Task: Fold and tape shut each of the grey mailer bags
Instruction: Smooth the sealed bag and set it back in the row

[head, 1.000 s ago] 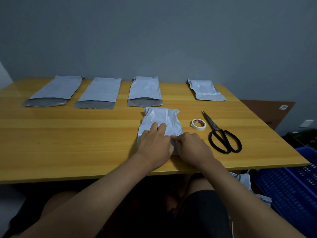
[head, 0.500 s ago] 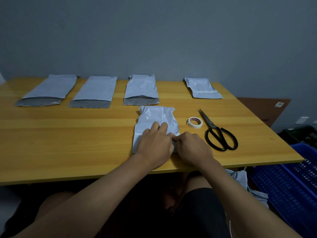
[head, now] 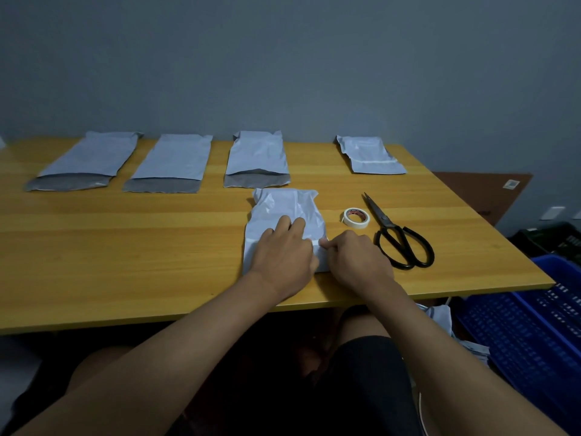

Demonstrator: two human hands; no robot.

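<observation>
A crumpled grey mailer bag lies on the wooden table in front of me. My left hand presses flat on its near part, fingers straight. My right hand has its fingers curled and pinches the bag's folded right edge. Three flat grey mailer bags, the left one, the middle one and the right one, lie in a row at the back with open dark flaps. A folded mailer bag lies at the back right. A white tape roll sits right of the bag.
Black scissors lie right of the tape roll, blades pointing away. A blue plastic crate stands on the floor to the right, beside the table's edge. Loose grey bags lie by the crate. My knees are under the table's front edge.
My right thumb and fingers have slid a little rightwards along the bag's fold toward its right edge. My left hand stays pressed in place.
</observation>
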